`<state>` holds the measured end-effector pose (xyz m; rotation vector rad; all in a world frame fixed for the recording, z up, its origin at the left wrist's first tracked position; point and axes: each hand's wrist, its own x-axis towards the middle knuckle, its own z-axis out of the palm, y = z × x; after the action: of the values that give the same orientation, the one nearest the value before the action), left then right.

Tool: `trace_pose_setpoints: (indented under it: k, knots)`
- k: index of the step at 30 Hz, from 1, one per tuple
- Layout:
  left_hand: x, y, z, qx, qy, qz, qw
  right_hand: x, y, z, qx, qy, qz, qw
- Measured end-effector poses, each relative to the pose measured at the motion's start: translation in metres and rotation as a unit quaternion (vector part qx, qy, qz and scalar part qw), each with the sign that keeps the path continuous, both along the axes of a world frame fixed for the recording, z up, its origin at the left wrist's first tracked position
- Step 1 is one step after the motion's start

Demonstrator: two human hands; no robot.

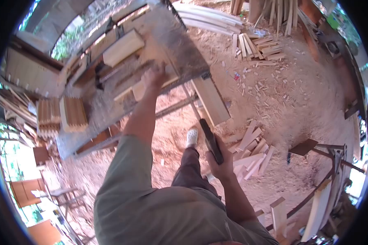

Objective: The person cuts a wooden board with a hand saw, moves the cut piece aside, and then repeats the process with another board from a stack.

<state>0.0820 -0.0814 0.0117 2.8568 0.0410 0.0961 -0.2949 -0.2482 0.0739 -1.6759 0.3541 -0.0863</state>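
Observation:
My left hand point(153, 76) is pressed down on a short wooden board point(139, 90) at the workbench's near edge, its fingers curled and slightly blurred. In front of my body, my right hand point(221, 160) is wrapped round the long black handle of a handsaw point(210, 141). From that handle a thin blade, seen nearly edge-on, runs up to the bench edge by the board's right end. A thicker pale block point(124, 47) lies on the bench beyond my left hand.
The dusty workbench point(192, 65) fills the upper left, with a plank point(210, 102) jutting from its corner. Stacked grooved wood pieces point(73, 114) sit on its left end. Offcuts point(253, 151) lie heaped on the sawdust floor near my right hand. A metal frame point(335, 159) stands at right.

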Motion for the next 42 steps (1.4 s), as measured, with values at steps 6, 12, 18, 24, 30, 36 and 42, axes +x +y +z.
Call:
trace_pose_setpoints:
  k: [6,12,18,24,30,36,42]
  knots:
    - [0.0,-0.006,0.011,0.001,0.03,0.027,0.999,0.0,0.006,0.009,-0.031,-0.002,0.009,0.999]
    - [-0.008,-0.01,0.024,-0.011,0.064,0.043,0.997,-0.007,0.008,0.029,-0.036,0.002,0.007,0.999]
    - [-0.009,-0.011,0.028,-0.02,0.049,0.054,0.997,-0.003,0.008,0.03,-0.053,-0.031,0.008,0.998]
    - [-0.009,-0.014,0.031,-0.006,0.073,0.053,0.996,0.006,0.004,0.029,-0.1,-0.035,0.008,0.994]
    - [-0.012,-0.014,0.031,0.014,0.068,0.047,0.997,0.049,0.005,0.027,-0.086,-0.015,0.014,0.996]
    - [-0.01,-0.012,0.029,-0.032,0.072,0.044,0.996,0.058,0.004,0.027,-0.034,0.013,0.006,0.999]
    - [-0.014,-0.015,0.036,-0.031,0.071,0.054,0.996,0.082,0.004,0.024,-0.047,-0.017,0.006,0.999]
